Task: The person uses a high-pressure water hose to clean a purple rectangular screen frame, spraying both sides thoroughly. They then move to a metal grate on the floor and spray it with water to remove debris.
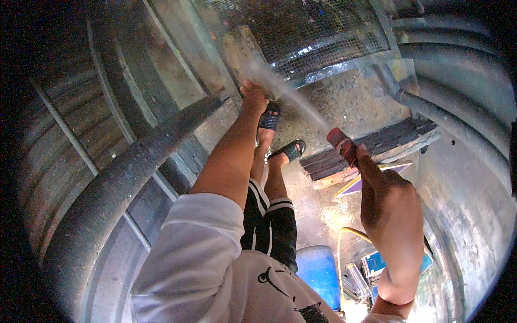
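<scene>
My right hand (pixel 389 206) is closed around a red spray nozzle (pixel 342 145), right of centre. A narrow white jet of spray (pixel 301 105) runs from its tip up and left onto a flat, frame-like panel (pixel 247 50). My left hand (pixel 254 96) grips the lower end of that panel, its fingers curled over the edge; most of the panel's face is turned from view or blurred by spray. Beyond the panel, at the top, lies a dark wire mesh (pixel 323 36) with a wet, shiny edge.
A thick dark pipe (pixel 133 157) curves across the left; another pipe (pixel 448 121) is at right. A dark-topped block (pixel 371 147) lies on the wet floor beside my sandalled feet. A purple-and-yellow frame (pixel 363 181), yellow hose (pixel 340 258), blue plastic drum (pixel 319 274) and stacked frames (pixel 355 280) are lower right.
</scene>
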Available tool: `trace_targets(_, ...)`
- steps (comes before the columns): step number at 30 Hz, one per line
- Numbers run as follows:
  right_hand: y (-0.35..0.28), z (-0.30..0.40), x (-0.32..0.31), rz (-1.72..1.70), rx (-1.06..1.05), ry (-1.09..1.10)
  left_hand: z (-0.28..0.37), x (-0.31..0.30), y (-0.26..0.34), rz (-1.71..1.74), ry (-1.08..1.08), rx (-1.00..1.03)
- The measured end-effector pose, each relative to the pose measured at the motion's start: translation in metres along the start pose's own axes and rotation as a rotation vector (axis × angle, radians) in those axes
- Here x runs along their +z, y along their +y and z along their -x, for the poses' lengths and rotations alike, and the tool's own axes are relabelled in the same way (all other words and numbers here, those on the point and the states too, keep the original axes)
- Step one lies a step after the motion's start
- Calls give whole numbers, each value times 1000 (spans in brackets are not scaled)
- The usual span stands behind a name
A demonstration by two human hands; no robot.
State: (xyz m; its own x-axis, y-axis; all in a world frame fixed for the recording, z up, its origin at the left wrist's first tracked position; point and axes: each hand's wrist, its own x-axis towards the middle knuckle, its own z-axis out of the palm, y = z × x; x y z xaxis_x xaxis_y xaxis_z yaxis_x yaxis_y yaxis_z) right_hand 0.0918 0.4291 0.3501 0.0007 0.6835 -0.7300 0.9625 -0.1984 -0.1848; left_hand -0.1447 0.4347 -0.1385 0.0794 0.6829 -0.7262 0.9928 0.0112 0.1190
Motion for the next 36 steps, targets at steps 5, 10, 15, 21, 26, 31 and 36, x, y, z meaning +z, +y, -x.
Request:
trace_targets(5, 12, 13, 12, -32, -41, 74, 7, 9, -18, 244, 124, 39)
trace_targets(10, 24, 38, 30, -46, -40, 69, 5, 28, -45, 194, 249, 43)
trace_targets(15, 52, 65, 61, -90, 81, 33, 6, 18, -34, 103, 158, 82)
trace_targets(21, 75, 86, 75, -104, 46, 0, 0, 16, -47, 235, 92, 48)
trace_targets(26, 91, 91, 92, -205, 69, 21, 4, 14, -32, 104, 121, 20)
trace_targets(31, 99, 88, 99, -273, 73, 48, 3, 8, -36, 98, 88, 34)
trace_targets(36, 103, 78, 98, -282, 69, 68, 2, 11, -46, 101, 108, 90)
